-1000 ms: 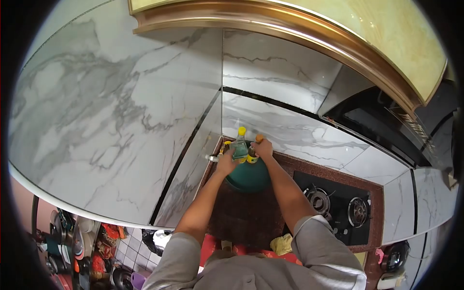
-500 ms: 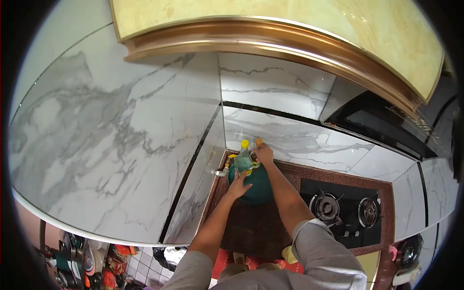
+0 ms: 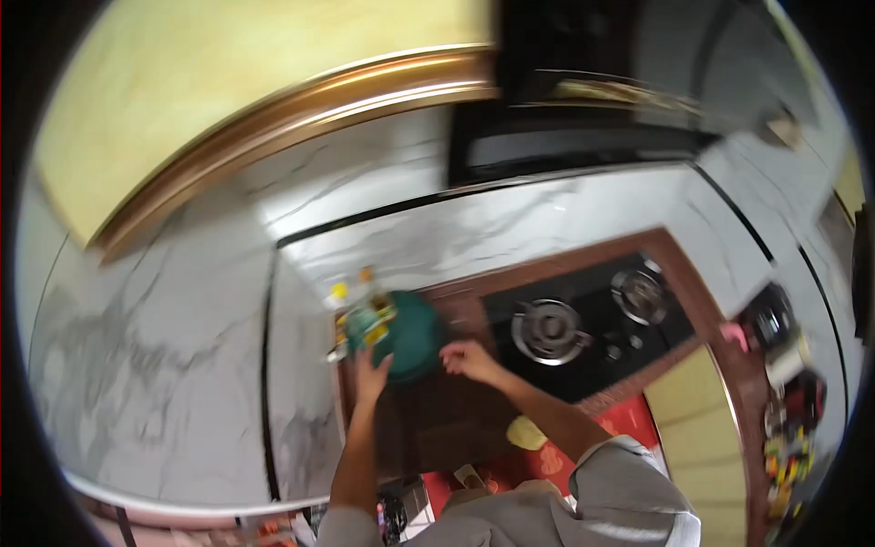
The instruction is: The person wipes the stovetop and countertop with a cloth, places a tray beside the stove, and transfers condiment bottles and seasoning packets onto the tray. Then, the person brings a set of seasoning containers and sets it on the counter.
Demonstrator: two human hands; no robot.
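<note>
My left hand [image 3: 372, 374] is at the left front of a round dark green basin [image 3: 415, 342], thumb and fingers apart. Its fingertips are near the lower end of a clear bottle with a yellow cap [image 3: 366, 324]; I cannot tell whether they touch it. Behind that bottle, a second bottle with an orange-brown cap [image 3: 369, 276] is partly hidden. My right hand [image 3: 469, 358] hovers at the basin's right side, away from the bottles. Its fingers are loosely bent and somewhat blurred, with nothing visible in them.
A black gas hob [image 3: 583, 337] with two burners lies to the right on the dark red-brown counter [image 3: 437, 419]. The range hood [image 3: 583, 141] and yellow cabinet [image 3: 273, 55] hang above. A yellowish cloth-like thing [image 3: 526, 434] is at the counter's front edge.
My right hand has left the orange-capped bottle and drawn back to the basin's right side. My left hand stays near the yellow-capped bottle. The view has swung right.
</note>
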